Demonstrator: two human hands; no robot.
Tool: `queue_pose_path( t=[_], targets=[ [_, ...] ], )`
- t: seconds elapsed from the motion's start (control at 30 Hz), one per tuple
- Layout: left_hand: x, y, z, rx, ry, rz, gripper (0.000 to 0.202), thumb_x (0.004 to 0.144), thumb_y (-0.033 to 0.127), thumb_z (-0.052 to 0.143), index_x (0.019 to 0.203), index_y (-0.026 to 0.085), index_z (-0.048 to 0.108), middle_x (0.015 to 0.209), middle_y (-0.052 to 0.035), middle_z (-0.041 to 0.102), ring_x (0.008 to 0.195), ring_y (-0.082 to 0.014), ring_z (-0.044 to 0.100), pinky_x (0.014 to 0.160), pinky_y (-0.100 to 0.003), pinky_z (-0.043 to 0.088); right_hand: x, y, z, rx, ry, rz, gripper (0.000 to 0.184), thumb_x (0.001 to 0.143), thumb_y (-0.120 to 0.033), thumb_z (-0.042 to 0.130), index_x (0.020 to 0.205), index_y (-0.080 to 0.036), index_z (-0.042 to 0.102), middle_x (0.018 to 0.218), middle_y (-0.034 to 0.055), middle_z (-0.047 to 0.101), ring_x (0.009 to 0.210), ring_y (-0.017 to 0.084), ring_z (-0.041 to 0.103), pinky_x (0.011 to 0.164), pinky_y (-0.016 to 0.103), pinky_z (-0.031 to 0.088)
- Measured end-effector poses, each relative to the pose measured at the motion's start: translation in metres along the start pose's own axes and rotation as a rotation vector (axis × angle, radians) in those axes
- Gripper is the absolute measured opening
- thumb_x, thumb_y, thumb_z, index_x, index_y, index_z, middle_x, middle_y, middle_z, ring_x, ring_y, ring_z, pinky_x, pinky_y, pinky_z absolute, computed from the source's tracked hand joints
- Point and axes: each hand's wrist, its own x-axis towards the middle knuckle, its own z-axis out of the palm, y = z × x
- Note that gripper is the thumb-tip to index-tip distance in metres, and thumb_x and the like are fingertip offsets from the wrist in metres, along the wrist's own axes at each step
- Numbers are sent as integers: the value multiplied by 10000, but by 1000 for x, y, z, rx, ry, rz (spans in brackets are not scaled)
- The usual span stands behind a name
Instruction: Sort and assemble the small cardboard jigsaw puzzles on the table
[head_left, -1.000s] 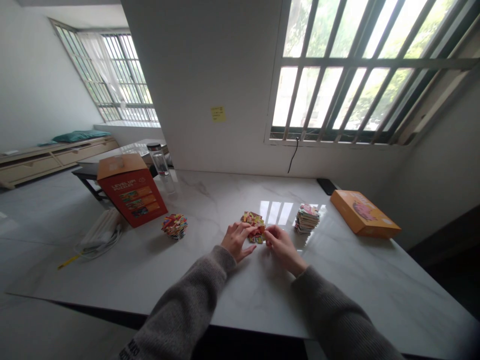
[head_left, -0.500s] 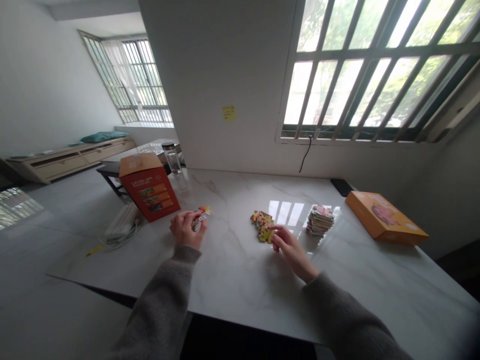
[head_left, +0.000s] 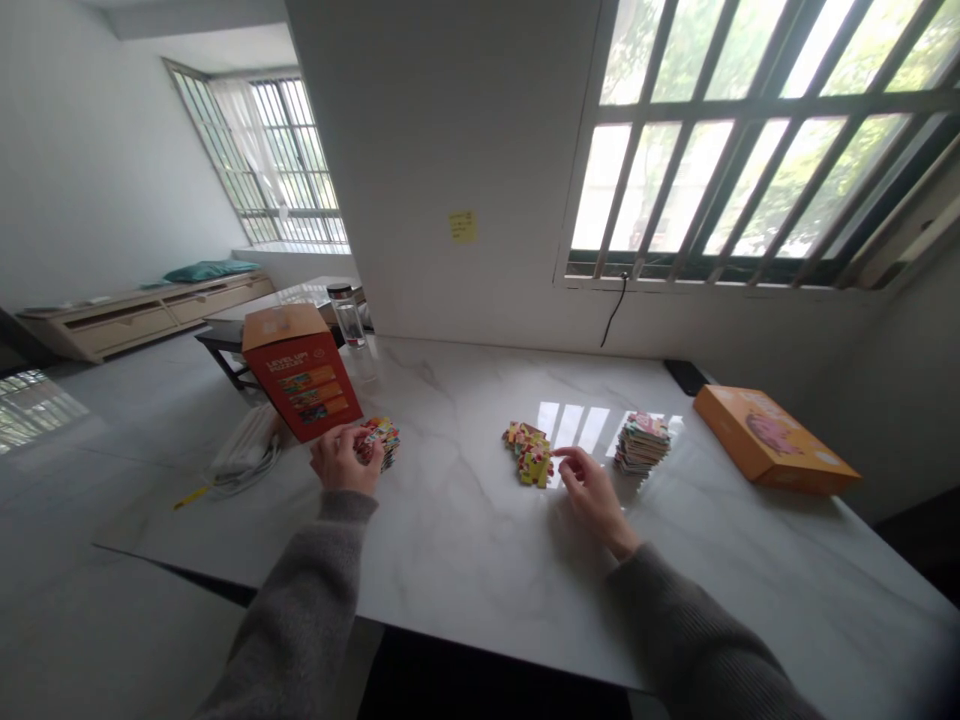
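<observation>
My left hand [head_left: 341, 462] is at the left pile of colourful puzzle pieces [head_left: 382, 441], fingers curled around it or a piece of it, right in front of the red puzzle box [head_left: 301, 371]. My right hand [head_left: 592, 485] rests on the white marble table [head_left: 480, 560], fingers loosely curled, its fingertips touching the right edge of a small joined patch of puzzle pieces [head_left: 529, 452]. A neat stack of pieces [head_left: 640, 441] stands just to the right of that hand.
An orange flat box [head_left: 772, 437] lies at the far right. A glass bottle [head_left: 347, 315] stands behind the red box. A dark phone [head_left: 685, 375] lies near the wall. White cable bundle [head_left: 244, 452] sits at the left edge.
My left hand left the joined patch, swung left to the pile by the red box and lifted a piece, then lowered onto the pile. My right hand stayed by the patch.
</observation>
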Motion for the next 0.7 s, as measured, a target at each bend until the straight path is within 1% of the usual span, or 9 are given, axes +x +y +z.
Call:
queue_pose_path(
  t=[0.1,0.13,0.2,0.3,0.37,0.43,0.53,0.6,0.7],
  targets=[
    [-6,26,2,-124,-58,212,139,838,300,597,933,207,638,1099,-103,610,1085,-295,539,1016,-490,369,2,10,2,-268,34,-114,265,877,-300,549,1103,-189,632,925,76,596,807,212,580,770,354,498],
    [-10,38,3,-173,-117,287,125,840,288,583,923,210,636,1044,-90,625,1051,-282,554,1004,-471,381,2,12,3,-333,20,-144,304,860,-300,588,1143,-195,622,984,89,590,874,230,585,822,373,500],
    [-19,66,7,-259,-303,412,123,850,259,555,934,216,633,971,-65,648,978,-254,576,940,-421,417,1,13,7,-435,-22,-177,393,817,-291,664,1197,-214,603,1064,103,576,983,263,576,895,402,491],
    [-35,107,15,-284,-542,502,148,843,240,574,974,226,642,974,-51,669,967,-247,584,853,-395,421,-2,13,12,-531,-67,-181,427,778,-260,712,1191,-234,605,1103,102,567,1027,282,561,913,416,485],
    [-44,129,21,-296,-643,553,162,834,241,601,990,238,645,975,-45,679,962,-243,589,840,-393,416,-3,11,13,-527,-54,-180,417,772,-245,712,1174,-233,600,1103,101,567,1031,285,555,898,414,486],
    [-51,145,29,-305,-677,571,184,829,246,627,1012,243,641,968,-40,680,952,-242,593,845,-399,418,-3,9,13,-445,-15,-178,349,776,-245,702,1109,-224,599,1073,94,580,1003,275,559,868,403,487],
    [-61,160,37,-319,-647,589,252,826,271,647,1074,233,621,1004,-56,669,970,-253,589,839,-407,431,-3,4,13,-195,19,-80,146,837,-324,654,905,-218,579,858,39,603,772,208,564,716,341,477],
    [-68,163,40,-354,-595,606,283,835,283,639,1109,223,603,1040,-73,658,990,-259,582,847,-410,437,-4,0,13,31,4,29,235,858,-426,644,803,-218,548,715,-1,577,639,167,525,619,304,438],
    [-77,163,39,-419,-513,613,273,841,316,640,1092,217,598,1073,-86,645,997,-261,577,865,-414,441,-7,-7,15,372,-27,163,360,804,-529,701,759,-211,540,645,-17,581,604,150,536,586,283,418]
  ],
)
